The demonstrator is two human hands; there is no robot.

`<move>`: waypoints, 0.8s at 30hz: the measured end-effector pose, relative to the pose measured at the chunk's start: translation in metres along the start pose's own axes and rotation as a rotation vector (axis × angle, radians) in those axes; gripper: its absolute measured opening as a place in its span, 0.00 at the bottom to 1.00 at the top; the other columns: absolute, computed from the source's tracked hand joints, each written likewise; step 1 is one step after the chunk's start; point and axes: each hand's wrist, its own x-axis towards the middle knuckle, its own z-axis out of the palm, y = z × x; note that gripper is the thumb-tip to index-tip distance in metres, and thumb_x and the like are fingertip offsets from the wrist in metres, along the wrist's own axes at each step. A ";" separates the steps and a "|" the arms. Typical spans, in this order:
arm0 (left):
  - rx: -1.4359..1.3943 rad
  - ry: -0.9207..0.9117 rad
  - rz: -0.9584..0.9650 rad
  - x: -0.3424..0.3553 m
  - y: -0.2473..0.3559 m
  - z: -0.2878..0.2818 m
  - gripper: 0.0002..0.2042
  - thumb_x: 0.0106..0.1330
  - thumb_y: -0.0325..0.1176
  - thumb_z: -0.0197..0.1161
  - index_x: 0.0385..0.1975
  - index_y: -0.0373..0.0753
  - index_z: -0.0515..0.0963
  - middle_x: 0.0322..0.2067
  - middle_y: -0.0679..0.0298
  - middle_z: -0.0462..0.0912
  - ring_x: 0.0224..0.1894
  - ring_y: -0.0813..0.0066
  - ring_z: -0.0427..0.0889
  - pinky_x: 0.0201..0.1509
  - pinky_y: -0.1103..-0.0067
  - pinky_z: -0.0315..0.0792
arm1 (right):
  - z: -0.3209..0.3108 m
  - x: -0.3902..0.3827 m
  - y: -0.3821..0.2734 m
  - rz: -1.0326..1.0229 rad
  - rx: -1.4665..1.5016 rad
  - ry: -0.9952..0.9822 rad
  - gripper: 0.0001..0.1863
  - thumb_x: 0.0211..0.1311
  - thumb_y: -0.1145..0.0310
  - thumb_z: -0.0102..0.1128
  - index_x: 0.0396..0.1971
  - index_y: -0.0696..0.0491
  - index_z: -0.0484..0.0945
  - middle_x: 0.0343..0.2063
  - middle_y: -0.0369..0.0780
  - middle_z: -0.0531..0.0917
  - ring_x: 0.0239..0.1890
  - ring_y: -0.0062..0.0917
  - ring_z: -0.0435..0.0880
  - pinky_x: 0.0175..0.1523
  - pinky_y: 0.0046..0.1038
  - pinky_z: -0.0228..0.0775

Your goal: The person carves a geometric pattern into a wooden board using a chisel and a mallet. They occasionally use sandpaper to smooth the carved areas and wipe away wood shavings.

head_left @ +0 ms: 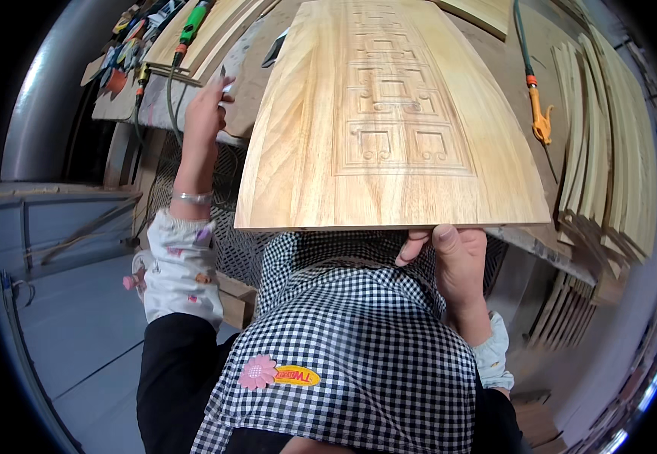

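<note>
A pale wooden panel point(290, 151) with carved fretwork down its middle lies in front of me, its near edge reaching past the worktable. My right hand point(461, 261) grips that near edge right of centre, the thumb against the edge and the fingers partly hidden under the board. Off the panel's left side, my left hand point(207, 110) is raised over the table edge with its fingers curled. A small dark tip shows above these fingers; what it belongs to is too small to make out.
A green-handled air tool point(192, 26) lies on boards at the far left, its hose hanging down. Tools and small items point(128, 45) clutter that corner. An orange air blow gun point(541, 117) lies right of the panel, beside stacked thin wooden strips point(604, 144).
</note>
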 end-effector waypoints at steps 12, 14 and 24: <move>0.055 -0.040 0.335 -0.127 0.071 -0.005 0.14 0.73 0.25 0.64 0.56 0.30 0.83 0.39 0.67 0.85 0.40 0.81 0.80 0.46 0.82 0.73 | 0.005 0.000 0.011 0.070 0.129 -0.042 0.17 0.79 0.66 0.59 0.42 0.68 0.84 0.29 0.45 0.89 0.33 0.28 0.89 0.43 0.28 0.83; 0.172 -0.227 0.528 -0.133 0.093 0.017 0.12 0.71 0.23 0.66 0.52 0.31 0.85 0.37 0.66 0.86 0.39 0.80 0.81 0.45 0.84 0.72 | 0.005 0.000 0.013 0.070 0.127 -0.040 0.16 0.79 0.66 0.58 0.42 0.68 0.84 0.29 0.44 0.89 0.33 0.27 0.89 0.43 0.27 0.83; 0.578 -0.621 0.807 -0.104 0.128 0.077 0.10 0.68 0.21 0.67 0.47 0.33 0.86 0.35 0.64 0.83 0.36 0.77 0.81 0.38 0.80 0.72 | 0.010 -0.001 0.014 0.112 0.039 -0.029 0.19 0.79 0.61 0.58 0.41 0.65 0.82 0.27 0.46 0.86 0.30 0.30 0.87 0.39 0.30 0.83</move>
